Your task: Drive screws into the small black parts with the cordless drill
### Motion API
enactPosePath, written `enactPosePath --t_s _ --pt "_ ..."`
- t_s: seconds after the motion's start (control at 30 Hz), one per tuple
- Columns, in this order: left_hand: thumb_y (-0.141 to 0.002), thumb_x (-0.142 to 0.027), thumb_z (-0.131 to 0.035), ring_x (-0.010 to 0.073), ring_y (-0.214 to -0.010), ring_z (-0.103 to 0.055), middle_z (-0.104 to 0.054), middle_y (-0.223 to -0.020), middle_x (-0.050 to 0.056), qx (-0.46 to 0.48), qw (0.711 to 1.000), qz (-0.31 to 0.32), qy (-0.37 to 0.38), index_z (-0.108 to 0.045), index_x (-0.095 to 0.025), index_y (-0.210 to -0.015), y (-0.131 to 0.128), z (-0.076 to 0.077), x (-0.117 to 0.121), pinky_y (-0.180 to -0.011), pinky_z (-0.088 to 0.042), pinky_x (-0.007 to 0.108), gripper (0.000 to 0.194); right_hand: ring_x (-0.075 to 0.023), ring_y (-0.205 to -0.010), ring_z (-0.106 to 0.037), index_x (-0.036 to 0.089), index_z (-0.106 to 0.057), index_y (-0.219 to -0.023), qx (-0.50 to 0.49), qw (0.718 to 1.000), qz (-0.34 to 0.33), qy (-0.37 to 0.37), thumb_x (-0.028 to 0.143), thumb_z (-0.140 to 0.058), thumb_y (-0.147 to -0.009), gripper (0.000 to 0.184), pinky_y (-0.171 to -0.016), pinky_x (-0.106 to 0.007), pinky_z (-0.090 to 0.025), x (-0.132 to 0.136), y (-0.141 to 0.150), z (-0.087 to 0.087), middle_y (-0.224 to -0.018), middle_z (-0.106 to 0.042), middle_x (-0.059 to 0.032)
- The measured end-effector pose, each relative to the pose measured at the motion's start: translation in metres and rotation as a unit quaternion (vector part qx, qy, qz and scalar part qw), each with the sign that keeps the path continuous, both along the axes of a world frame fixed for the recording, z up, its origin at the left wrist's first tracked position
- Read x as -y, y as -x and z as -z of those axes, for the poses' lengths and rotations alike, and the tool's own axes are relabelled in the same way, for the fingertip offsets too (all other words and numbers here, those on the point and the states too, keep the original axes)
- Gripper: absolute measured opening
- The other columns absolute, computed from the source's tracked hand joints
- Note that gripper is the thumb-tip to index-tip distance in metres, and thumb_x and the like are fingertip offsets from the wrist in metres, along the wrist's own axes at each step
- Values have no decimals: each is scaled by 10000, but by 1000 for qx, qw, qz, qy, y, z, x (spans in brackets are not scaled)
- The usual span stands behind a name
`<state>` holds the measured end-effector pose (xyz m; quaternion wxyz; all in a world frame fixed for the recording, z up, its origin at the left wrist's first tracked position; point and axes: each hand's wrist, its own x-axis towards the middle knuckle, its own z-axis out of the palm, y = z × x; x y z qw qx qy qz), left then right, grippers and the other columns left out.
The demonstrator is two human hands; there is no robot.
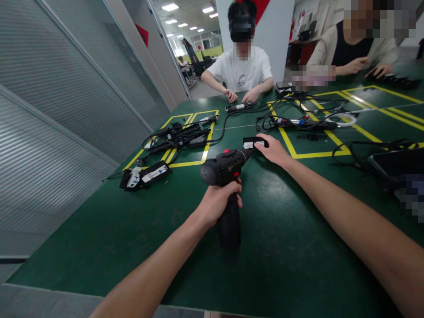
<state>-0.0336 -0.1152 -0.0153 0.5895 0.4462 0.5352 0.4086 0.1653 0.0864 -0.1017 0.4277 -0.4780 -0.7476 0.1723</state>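
Note:
My left hand (220, 201) is wrapped round the grip of a black cordless drill (227, 167) with red buttons. The drill's chuck points away to the right, close to the fingers of my right hand (273, 149). Those fingers grip a small black block with a white label (249, 144) on the table. The drill tip appears at the block's near edge; whether they touch I cannot tell. Part of the block is covered by my fingers.
Black cables and adapters (185, 138) lie in a yellow-taped area at left, with labelled black pieces (154, 173) before it. More cables and a pen-like tool (298, 123) lie at right, near a black case (400, 161). Two people sit across the green table (132, 247).

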Motion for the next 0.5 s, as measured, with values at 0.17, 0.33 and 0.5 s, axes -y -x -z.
enactPosePath --t_s 0.17,0.33,0.5 --pt "-709 -255 -622 115 -509 -576 -592 -710 7 -1 1000 -1 0 -596 -145 -899 0 0 0 -514 -430 232 220 -271 -1067 -616 207 -625 -1251 0 1000 -1 0 373 -578 -849 438 -952 -418 -467 0 0 0 -1205 -645 -101" --pt "-698 -262 -625 123 -515 -582 -600 -706 15 4 1000 0 4 -601 -139 -900 1 0 0 -522 -435 239 238 -270 -1076 -612 212 -626 -1252 -2 1000 0 1 372 -575 -850 436 -967 -418 -458 -1 0 0 -1204 -644 -99" --pt "-701 -261 -625 117 -515 -583 -600 -723 16 7 1000 -1 4 -600 -138 -899 1 0 0 -521 -431 233 235 -266 -1066 -615 211 -628 -1250 -2 1000 0 1 384 -573 -852 437 -962 -413 -461 -1 0 1 -1198 -644 -99"
